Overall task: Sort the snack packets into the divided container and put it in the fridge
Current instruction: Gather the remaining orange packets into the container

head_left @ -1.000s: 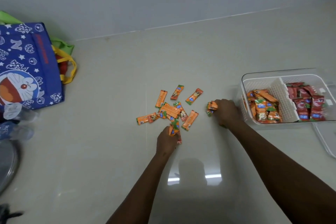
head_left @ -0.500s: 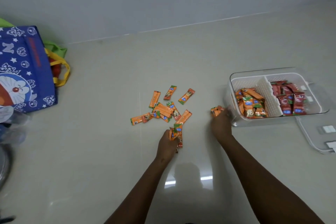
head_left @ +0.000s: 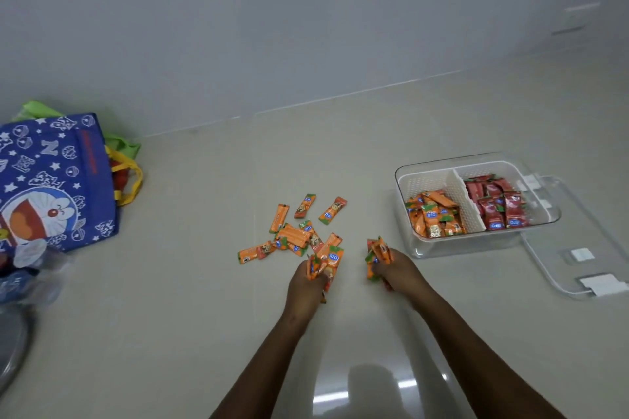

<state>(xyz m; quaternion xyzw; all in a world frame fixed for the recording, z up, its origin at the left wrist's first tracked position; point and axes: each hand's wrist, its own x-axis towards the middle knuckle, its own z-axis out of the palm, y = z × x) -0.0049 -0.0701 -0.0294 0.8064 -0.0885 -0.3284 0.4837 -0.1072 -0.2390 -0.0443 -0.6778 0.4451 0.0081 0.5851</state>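
Note:
Several orange snack packets (head_left: 293, 234) lie scattered on the pale floor ahead of me. My left hand (head_left: 306, 284) is closed around a bunch of orange packets at the near edge of that pile. My right hand (head_left: 396, 270) grips another bunch of orange packets, just left of the clear divided container (head_left: 418, 247). The container's left compartment holds orange packets (head_left: 434, 214); its right compartment holds red packets (head_left: 497, 202). A white perforated divider (head_left: 468, 204) separates them.
The container's clear lid (head_left: 578, 248) lies on the floor to its right. A blue cartoon shopping bag (head_left: 54, 184) with yellow handles stands at far left, plastic bags beside it. A grey wall runs behind. A metal rim shows at the lower left edge.
My right hand drew back from beside the container toward me, still gripping its packets. My left hand kept its bunch and stayed at the pile's near edge.

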